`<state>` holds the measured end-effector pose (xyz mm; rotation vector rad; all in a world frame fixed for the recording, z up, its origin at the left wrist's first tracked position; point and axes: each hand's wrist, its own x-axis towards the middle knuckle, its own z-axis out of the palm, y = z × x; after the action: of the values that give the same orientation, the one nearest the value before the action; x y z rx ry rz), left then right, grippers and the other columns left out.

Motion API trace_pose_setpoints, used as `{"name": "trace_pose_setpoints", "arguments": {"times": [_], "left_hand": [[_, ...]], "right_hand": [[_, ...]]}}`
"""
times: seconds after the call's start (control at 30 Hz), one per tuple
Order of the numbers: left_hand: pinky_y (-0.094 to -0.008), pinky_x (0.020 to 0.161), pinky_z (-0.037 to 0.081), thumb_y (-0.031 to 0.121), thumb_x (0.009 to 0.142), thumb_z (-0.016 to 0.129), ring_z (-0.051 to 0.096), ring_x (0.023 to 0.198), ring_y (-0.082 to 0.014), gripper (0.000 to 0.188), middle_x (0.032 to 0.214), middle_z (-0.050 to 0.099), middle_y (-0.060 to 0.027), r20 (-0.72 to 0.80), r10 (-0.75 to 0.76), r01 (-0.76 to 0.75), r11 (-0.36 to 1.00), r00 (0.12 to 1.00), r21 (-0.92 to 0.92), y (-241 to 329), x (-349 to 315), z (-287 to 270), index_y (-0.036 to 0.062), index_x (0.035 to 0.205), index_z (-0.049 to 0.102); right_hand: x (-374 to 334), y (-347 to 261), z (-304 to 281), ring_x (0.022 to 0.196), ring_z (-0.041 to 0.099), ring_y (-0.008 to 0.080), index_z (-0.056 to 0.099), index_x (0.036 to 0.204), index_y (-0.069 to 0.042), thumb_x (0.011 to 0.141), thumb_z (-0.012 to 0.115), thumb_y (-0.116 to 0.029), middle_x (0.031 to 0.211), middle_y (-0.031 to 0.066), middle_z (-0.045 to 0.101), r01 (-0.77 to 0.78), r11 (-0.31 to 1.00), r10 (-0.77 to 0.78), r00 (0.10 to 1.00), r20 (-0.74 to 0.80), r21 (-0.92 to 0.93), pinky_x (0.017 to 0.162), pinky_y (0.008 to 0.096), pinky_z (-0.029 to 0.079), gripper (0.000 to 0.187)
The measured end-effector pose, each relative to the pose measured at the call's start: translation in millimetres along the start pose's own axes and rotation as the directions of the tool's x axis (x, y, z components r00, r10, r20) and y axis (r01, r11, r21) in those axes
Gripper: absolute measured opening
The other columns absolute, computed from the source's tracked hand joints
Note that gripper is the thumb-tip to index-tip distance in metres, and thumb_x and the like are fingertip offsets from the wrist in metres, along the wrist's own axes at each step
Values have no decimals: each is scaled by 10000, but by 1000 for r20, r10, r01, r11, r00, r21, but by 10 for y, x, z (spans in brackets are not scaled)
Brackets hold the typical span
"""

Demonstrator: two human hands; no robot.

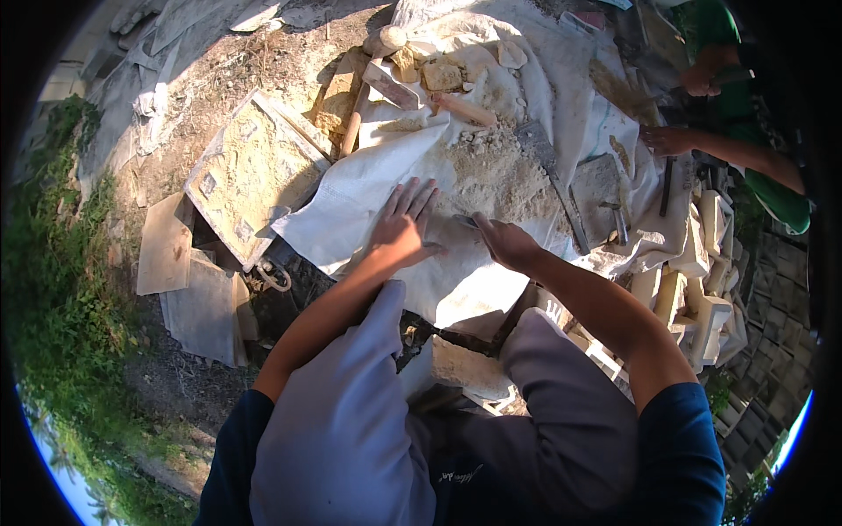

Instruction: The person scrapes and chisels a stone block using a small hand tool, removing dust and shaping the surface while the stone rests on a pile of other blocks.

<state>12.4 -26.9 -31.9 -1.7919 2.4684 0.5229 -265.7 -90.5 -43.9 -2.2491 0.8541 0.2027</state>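
My left hand (405, 230) lies on a white woven sheet (351, 197) in front of my knees, its fingers stretched out. Just right of it, my right hand (507, 244) is closed around a small, flat grey tool (465, 221). Only the tip of that tool shows, so its exact kind is unclear. Beyond both hands, a heap of pale stone dust (500, 171) covers part of the sheet. A long, dark, flat bar (557, 188) lies along the heap's right side.
On the left rests a dusty square tray-like panel (254, 171), with flat slabs (206, 298) below. A hammer (618, 223), a wooden handle (353, 123) and stone lumps (443, 74) lie around the sheet. Cut blocks (702, 298) are piled right. A co-worker's hand (668, 140) reaches in.
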Motion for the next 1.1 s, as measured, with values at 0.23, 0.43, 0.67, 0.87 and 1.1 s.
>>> {"name": "trace_pose_setpoints", "arguments": {"times": [0.23,0.43,0.67,0.87,1.1], "left_hand": [[-487,1330,48,782,818,653,102,1636,-309,1202,1770,167,-89,8,14,-14,999,1000,-44,-12,-56,48,40,1669,242],[-499,1327,62,824,810,613,104,1634,-320,1227,1767,176,-91,19,-6,6,1000,1000,-16,-2,-4,14,25,1665,245],[-520,1322,73,817,805,639,108,1630,-345,1257,1756,184,-136,17,20,-21,1000,1000,16,37,-3,-30,-24,1651,242],[-512,1324,66,826,787,643,103,1632,-325,1273,1758,187,-115,55,-4,3,1000,998,11,46,-5,-85,-12,1657,239],[-503,1326,64,807,774,664,120,1630,-317,1275,1756,202,-107,45,-9,10,1000,999,-12,57,16,-93,-16,1654,244]], "right_hand": [[-53,-222,-89,801,687,504,352,1472,-34,953,596,-66,982,297,681,-125,983,140,984,-108,136,728,574,542,574],[-79,-192,-112,813,689,506,335,1431,-30,959,577,-50,932,298,681,-153,986,153,988,3,73,723,593,528,531],[-158,-147,-13,816,690,500,354,1422,-36,993,557,-85,910,295,684,-126,986,127,992,-2,110,725,599,524,477],[-96,-180,-19,826,695,499,389,1416,-42,999,540,-98,919,296,692,-121,990,119,992,30,74,736,599,532,447],[-33,-5,5,816,715,473,378,1491,-48,972,548,-71,872,274,699,-170,985,169,983,-69,-11,699,570,552,546]]}}
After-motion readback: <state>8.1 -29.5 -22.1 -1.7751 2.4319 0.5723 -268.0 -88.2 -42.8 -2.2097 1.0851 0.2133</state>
